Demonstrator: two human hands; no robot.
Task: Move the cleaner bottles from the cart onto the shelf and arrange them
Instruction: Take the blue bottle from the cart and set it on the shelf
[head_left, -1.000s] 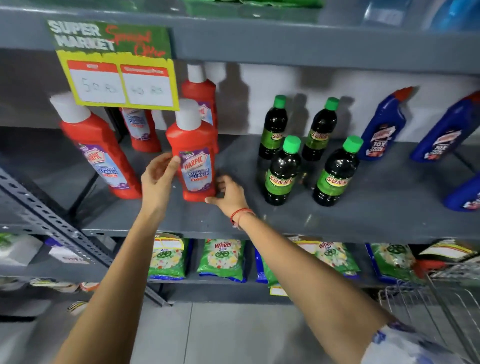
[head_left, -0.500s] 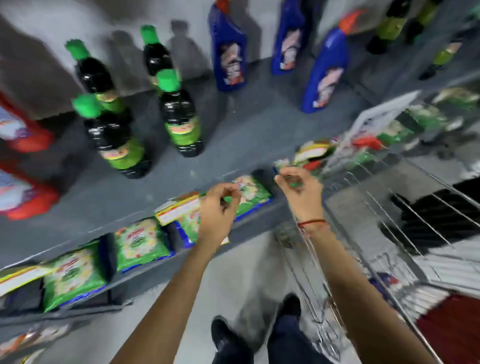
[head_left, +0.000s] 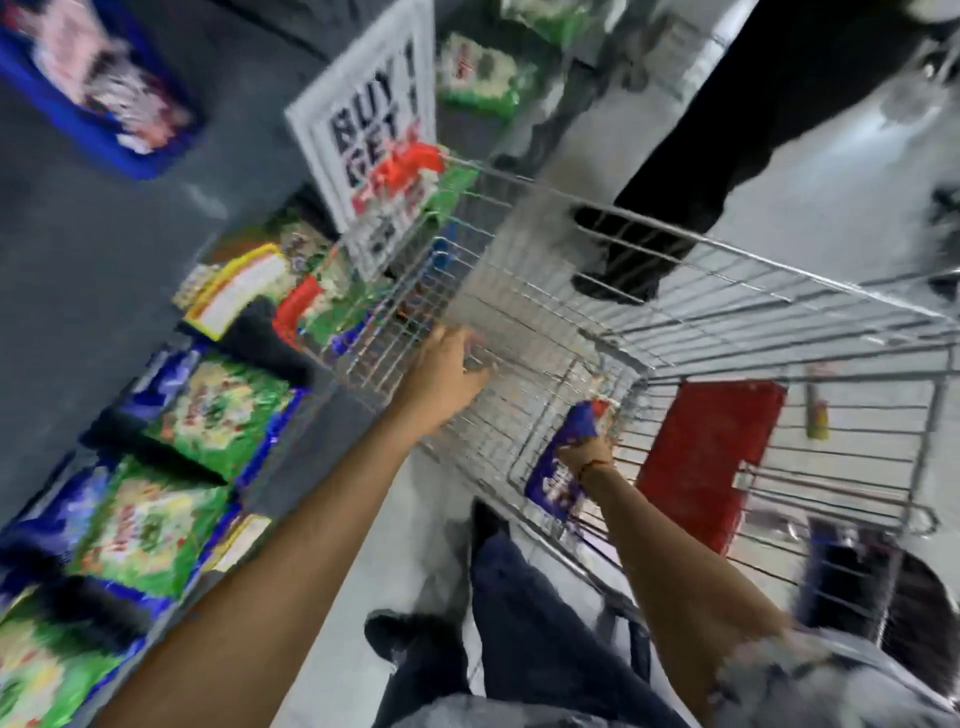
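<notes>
The view is blurred and tilted down into the wire cart (head_left: 675, 322). Inside the cart, near its close corner, a blue cleaner bottle (head_left: 558, 475) with a red cap lies slanted, and my right hand (head_left: 584, 454) is shut around its neck. My left hand (head_left: 447, 374) hovers at the cart's left rim, fingers loosely curled and holding nothing. Another blue cleaner bottle (head_left: 98, 98) stands on the grey shelf (head_left: 104, 249) at the upper left.
A red flap (head_left: 706, 457) is part of the cart's seat. A white "BUY 1 GET 1" sign (head_left: 374, 145) hangs beside the cart. Green detergent packets (head_left: 213, 410) fill the lower shelf. Another person's dark legs (head_left: 691, 156) stand beyond the cart.
I have turned from the shelf down to the cart. My right hand has reached in and gripped the blue bottle; my left hand has moved to the cart's rim.
</notes>
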